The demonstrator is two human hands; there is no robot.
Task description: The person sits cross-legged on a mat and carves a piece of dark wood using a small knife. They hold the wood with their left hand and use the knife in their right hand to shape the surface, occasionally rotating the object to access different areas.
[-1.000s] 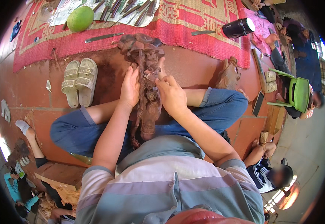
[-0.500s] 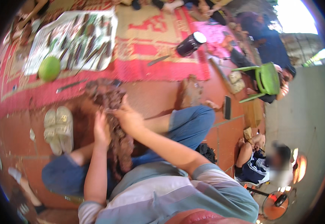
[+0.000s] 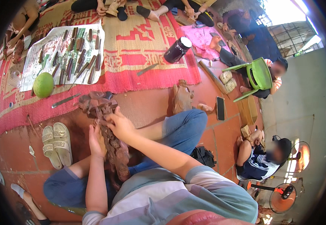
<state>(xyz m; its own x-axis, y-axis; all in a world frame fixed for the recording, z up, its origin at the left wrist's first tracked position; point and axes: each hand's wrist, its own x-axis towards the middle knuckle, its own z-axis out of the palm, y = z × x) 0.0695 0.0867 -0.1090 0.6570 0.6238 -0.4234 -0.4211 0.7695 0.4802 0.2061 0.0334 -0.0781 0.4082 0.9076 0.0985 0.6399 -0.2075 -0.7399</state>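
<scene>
A long, dark reddish-brown wood carving (image 3: 115, 148) leans across my lap, its knobbly wider top (image 3: 97, 103) pointing away from me over the tiles. My left hand (image 3: 97, 141) holds the carving from its left side, the fingers pointing up along the wood. Bent fingers of my right hand (image 3: 118, 123) press together against the carving just below its wide top. Whatever is pinched in them is too small to make out. Beyond the carving, a flat metal blade (image 3: 66, 100) lies at the edge of a red and tan woven mat (image 3: 133, 80).
On the mat are a printed sheet (image 3: 33, 71) with several wooden-handled tools, a green round fruit (image 3: 43, 85) and a black jar (image 3: 177, 50). Sandals (image 3: 56, 144), a wood block (image 3: 182, 98), a phone (image 3: 220, 108) and a green chair (image 3: 259, 74) surround me. Other people sit nearby.
The view has steadied and shifted, so the mat and its tools sit lower and further left. Both hands stay at the carving; my right fingers have shifted slightly on it.
</scene>
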